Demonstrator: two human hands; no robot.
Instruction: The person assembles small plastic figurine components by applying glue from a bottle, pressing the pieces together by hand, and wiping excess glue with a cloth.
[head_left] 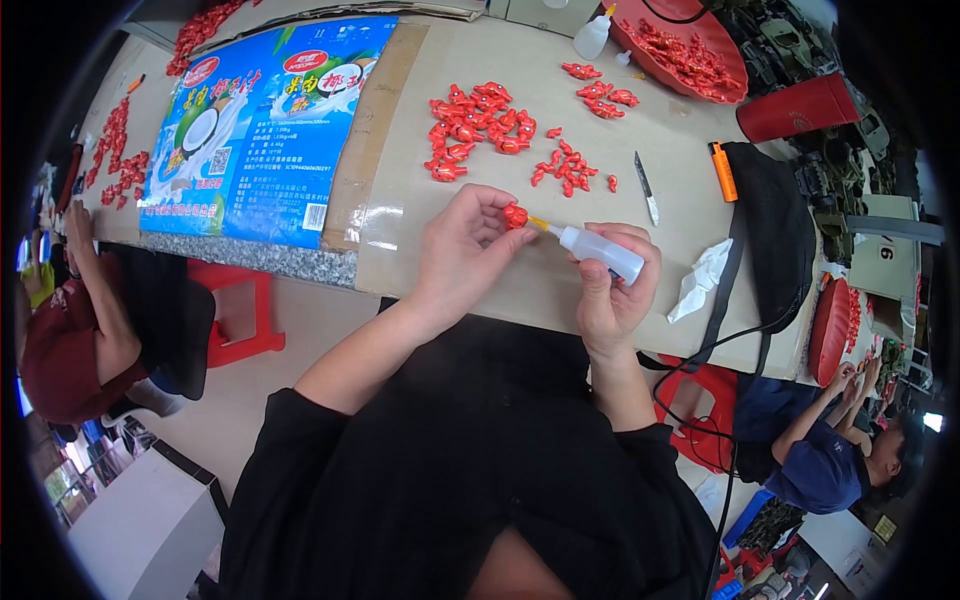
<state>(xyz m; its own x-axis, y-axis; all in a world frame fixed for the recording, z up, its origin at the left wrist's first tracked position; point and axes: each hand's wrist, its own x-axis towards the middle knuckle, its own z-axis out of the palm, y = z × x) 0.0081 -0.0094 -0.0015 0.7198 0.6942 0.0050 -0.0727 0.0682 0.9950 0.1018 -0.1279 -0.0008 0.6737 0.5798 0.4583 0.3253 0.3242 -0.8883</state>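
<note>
Head view: I see the left hand (465,250) pinching a small red trinket (515,216) over the near part of the desk (690,205), while the right hand (618,290) grasps a translucent squeeze bottle (607,255), its yellow nozzle (540,223) right at the trinket. Beyond both hands I make out a cluster of red trinkets (478,125), beside it a scatter of smaller red pieces (567,168), and farther off a red tray (736,65). A slim knife (647,188) and crumpled white tissue (700,282) lie to the right.

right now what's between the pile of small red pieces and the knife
In the head view, one loose red piece lies on the tabletop between the pile and the knife.
</note>
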